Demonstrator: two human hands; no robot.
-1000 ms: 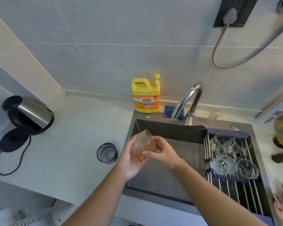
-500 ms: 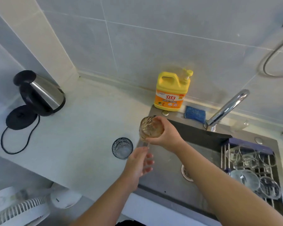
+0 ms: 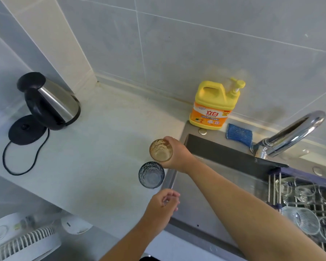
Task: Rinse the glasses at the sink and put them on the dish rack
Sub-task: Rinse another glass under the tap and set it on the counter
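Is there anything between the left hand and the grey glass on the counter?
Nothing visible. The left hand hovers just short of the grey glass; the right hand holds the amber glass beyond it.

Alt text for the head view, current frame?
The right hand grips an amber glass at the left rim of the sink, beside a grey glass standing on the counter; the left hand hangs empty nearer the camera. Clear glassware sits on the dish rack over the sink; a kettle and detergent bottle stand behind.
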